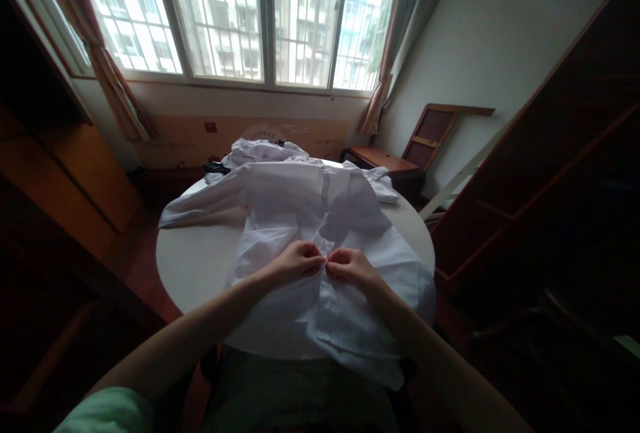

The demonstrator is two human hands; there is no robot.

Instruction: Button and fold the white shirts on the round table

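A white long-sleeved garment, like a shirt or lab coat (285, 196), lies spread on a round white table (187, 266). One sleeve stretches out to the left, and the lower hem hangs over the near edge. My left hand (303, 260) pinches the front edge of the garment near its middle. Close beside it, almost touching, my right hand (350, 265) pinches the same front opening from the other side. The fabric is raised and creased between my fingertips. Whether a button is between them is too small to tell.
A heap of white clothes (265, 150) with some dark cloth sits at the table's far edge. To its right lies a folded white garment (380, 183). Beyond stand a wooden chair (430, 136) and a long cardboard box (240, 133) below the window.
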